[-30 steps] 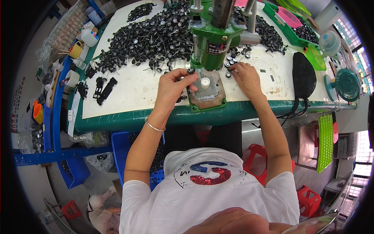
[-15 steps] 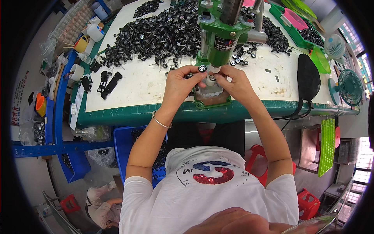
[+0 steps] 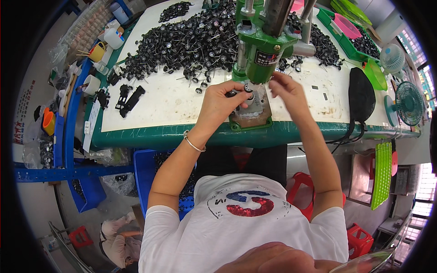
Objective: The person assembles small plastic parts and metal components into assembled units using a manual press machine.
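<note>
My left hand (image 3: 223,101) is closed on a small black toy wheel (image 3: 248,88) with a silver hub, held over the base (image 3: 249,117) of a green press (image 3: 263,59). A second dark wheel (image 3: 231,93) shows under its fingers; whether it is on the same axle I cannot tell. Just right of the press head, my right hand (image 3: 289,94) is raised with thumb and fingers apart and slightly blurred. Nothing shows in it. Close beyond its fingertips lie a few loose wheels (image 3: 297,68).
A large heap of black wheels on axles (image 3: 182,45) covers the table's far part. Black toy chassis (image 3: 132,101) lie at the left. On the right are a black cloth bag (image 3: 362,98), a green fan (image 3: 408,102) and a green crate of parts (image 3: 327,20).
My right hand has drawn away from the press to the right and opened. My left hand has moved slightly right with its wheel, now lower at the press. The view has shifted slightly.
</note>
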Motion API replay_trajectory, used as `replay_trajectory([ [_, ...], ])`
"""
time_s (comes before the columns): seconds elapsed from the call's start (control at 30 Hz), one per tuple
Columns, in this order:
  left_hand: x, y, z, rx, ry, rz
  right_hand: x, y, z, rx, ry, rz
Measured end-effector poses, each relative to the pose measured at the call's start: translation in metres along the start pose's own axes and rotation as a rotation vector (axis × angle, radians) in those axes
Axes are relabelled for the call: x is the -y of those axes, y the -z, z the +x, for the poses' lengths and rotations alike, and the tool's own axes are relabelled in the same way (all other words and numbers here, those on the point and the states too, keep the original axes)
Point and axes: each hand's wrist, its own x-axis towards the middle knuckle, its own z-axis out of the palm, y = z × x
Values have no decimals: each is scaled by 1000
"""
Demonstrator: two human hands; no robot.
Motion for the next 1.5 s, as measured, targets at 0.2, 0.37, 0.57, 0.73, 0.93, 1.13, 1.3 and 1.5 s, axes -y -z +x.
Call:
replay_trajectory([
  [0.2,-8,-7,5,11,33,74,45,49,29,-256,151,7],
  [0.37,-20,-5,6,12,31,181,139,20,74,-315,291,308],
  [0.57,-14,-2,10,54,3,75,199,0,109,-273,288,325],
  [0.73,-18,-2,11,68,23,119,184,4,122,-261,424,380],
  [0.93,-14,1,9,79,27,109,208,6,72,277,-55,1213],
  [1.13,-9,2,11,85,36,86,191,-14,70,-340,696,229],
  [1.3,-8,1,12,82,47,115,183,-9,66,-322,847,220],
  [1.5,-8,1,10,52,52,116,188,-22,42,-433,460,1114],
])
